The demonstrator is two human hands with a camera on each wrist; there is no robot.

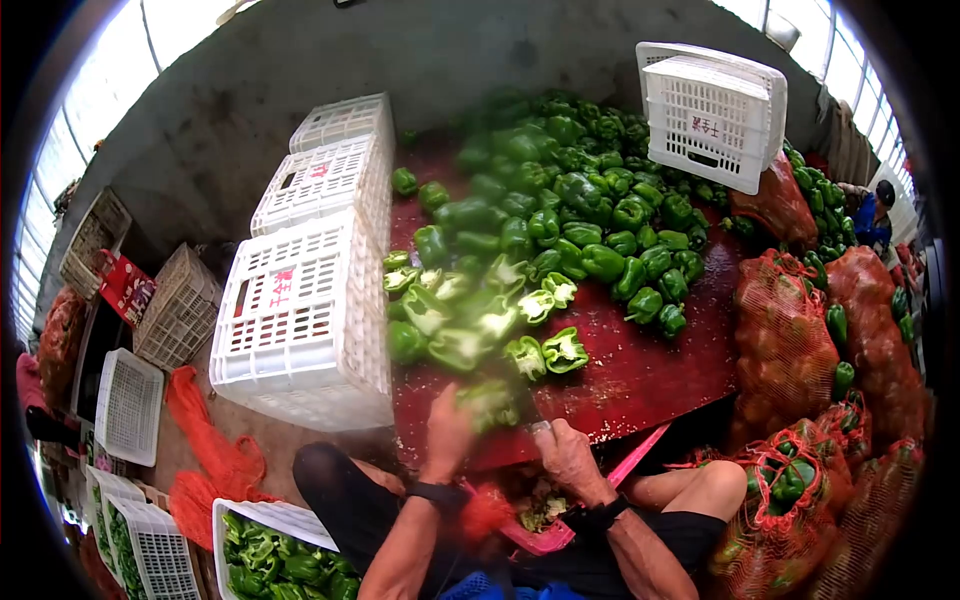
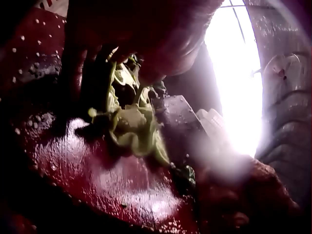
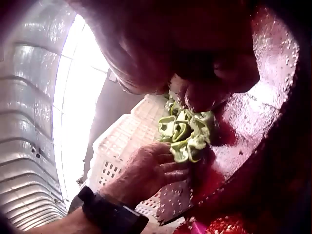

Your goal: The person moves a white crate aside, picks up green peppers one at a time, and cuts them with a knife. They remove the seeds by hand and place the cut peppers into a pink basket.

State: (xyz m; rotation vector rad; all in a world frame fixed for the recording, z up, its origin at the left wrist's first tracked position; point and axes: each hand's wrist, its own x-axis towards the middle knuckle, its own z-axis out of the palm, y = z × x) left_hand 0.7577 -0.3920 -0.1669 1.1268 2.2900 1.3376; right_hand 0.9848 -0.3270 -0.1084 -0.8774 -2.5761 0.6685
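In the head view my left hand (image 1: 450, 430) holds a blurred, cut green pepper (image 1: 488, 404) over the red board's near part. The left wrist view shows its thumb and fingers around the opened pepper (image 2: 134, 126). My right hand (image 1: 572, 458) is just to the right, fingers curled, with a small silvery edge at the fingertips. A flat grey blade (image 2: 180, 114) points from that hand toward the pepper in the left wrist view. Pale cut peppers (image 1: 460, 345) lie beyond the left hand; two halves (image 1: 564, 350) lie to their right.
Whole green peppers (image 1: 600, 220) are heaped at the back of the red board (image 1: 650, 375). White crates (image 1: 300, 310) stand along its left side, and another (image 1: 710, 115) at the back right. Red net sacks (image 1: 785, 345) line the right. A crate of peppers (image 1: 285, 560) sits lower left.
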